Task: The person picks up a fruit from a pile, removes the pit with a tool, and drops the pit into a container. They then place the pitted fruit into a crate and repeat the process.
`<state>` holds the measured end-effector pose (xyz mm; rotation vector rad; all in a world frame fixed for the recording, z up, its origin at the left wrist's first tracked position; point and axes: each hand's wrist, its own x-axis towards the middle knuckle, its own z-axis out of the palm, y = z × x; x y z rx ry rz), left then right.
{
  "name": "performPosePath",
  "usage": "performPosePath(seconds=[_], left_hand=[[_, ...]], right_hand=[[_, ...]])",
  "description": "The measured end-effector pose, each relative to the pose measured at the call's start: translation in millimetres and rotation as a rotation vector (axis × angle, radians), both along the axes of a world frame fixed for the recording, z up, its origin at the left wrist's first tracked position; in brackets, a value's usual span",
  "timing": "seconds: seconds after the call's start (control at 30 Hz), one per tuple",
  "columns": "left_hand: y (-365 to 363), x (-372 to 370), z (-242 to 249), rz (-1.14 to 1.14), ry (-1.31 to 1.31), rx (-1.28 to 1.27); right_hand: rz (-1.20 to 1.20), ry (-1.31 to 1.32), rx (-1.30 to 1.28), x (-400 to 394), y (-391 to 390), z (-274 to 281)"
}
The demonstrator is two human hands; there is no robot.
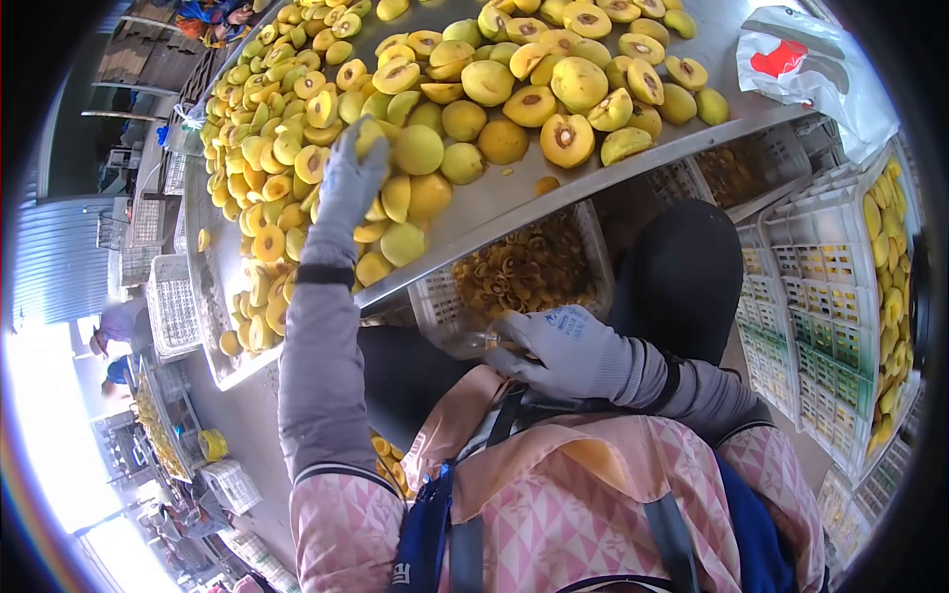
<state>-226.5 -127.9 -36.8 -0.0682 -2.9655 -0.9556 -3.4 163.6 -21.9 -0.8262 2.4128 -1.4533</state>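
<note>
Halved yellow peaches [474, 119], many with the brown stone showing, are heaped on a metal table [514, 203]. My left hand [351, 183], in a grey glove, reaches over the near side of the heap. Its thumb and fingers close around a yellow peach [370, 138]. Low in front of my body is my right hand [568, 351], also gloved in grey, with fingers curled around a small shiny tool [482, 339]. The tool's exact kind is hard to make out. Beneath that hand sits a crate [435, 308] of brownish-yellow cut pieces [534, 262].
The table's raised metal edge runs between me and the heap. A white plastic bag [816, 74] lies at its right corner. Stacked white crates [806, 287] of peaches stand at my right. More crates [173, 306] and other people [119, 331] are to the left.
</note>
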Motion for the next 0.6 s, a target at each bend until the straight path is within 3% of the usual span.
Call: performPosePath(seconds=[0.13,0.27,0.3,0.4,0.5,0.6], left_hand=[[24,42,16,-0.281,0.199,-0.288],[11,43,26,-0.192,0.009,-0.05],[7,40,26,-0.185,-0.005,-0.091],[0,40,29,-0.103,-0.112,0.066],[-19,51,28,-0.136,0.066,0.299],[3,86,47,-0.089,-0.06,0.771]], right_hand=[[0.005,0.129,-0.069,0,-2,-12],[-0.017,0.055,-0.056,-2,-4,-9],[-0.03,0.035,-0.071,-1,-5,-6],[-0.068,-0.026,-0.104,-3,-6,-2],[-0.112,-0.083,-0.161,-5,-7,-2],[-0.162,-0.114,-0.315,-8,-8,1]])
